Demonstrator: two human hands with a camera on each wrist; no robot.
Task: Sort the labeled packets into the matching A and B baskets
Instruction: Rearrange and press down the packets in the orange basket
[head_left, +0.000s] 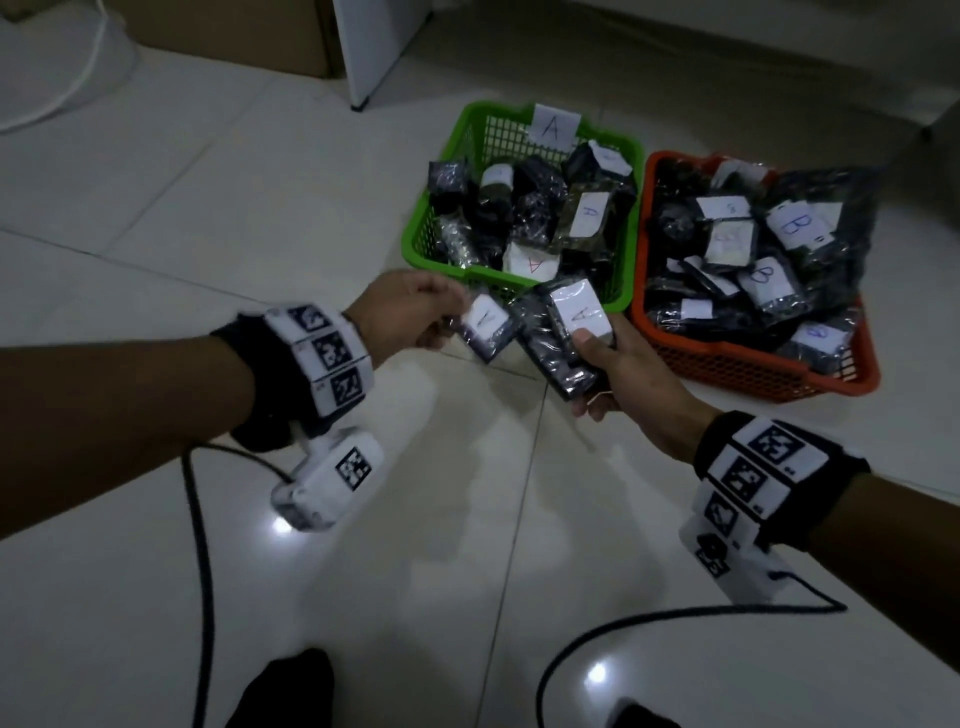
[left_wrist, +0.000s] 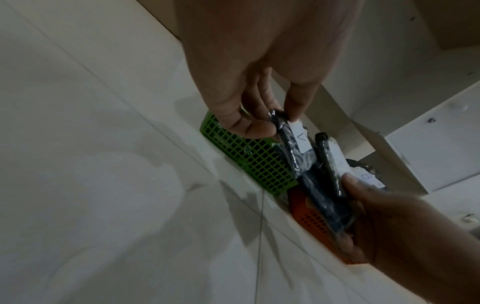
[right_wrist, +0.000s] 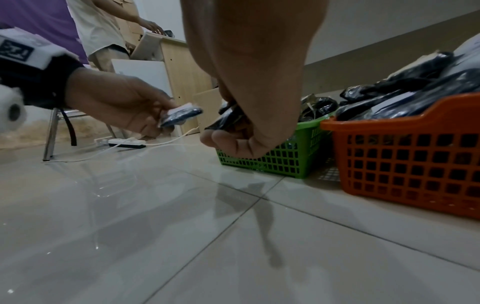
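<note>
My left hand (head_left: 415, 317) pinches one dark packet (head_left: 488, 326) with a white A label, just in front of the green basket (head_left: 457, 135) tagged A. My right hand (head_left: 618, 384) grips a small stack of dark packets (head_left: 558, 353), the top one labelled A (head_left: 579, 312). In the left wrist view thumb and fingers pinch the A packet (left_wrist: 293, 148) beside the stack (left_wrist: 327, 197) held by the other hand (left_wrist: 389, 224). The orange basket (head_left: 748, 371) holds several B packets. In the right wrist view the stack (right_wrist: 228, 119) sits in my curled fingers.
Both baskets stand side by side on a glossy white tiled floor, the green basket (right_wrist: 285, 162) left of the orange basket (right_wrist: 405, 164). Black cables (head_left: 200, 545) trail from my wrists. A power strip (right_wrist: 127, 142), a chair leg (right_wrist: 50, 135) and another person (right_wrist: 103, 33) are at the back.
</note>
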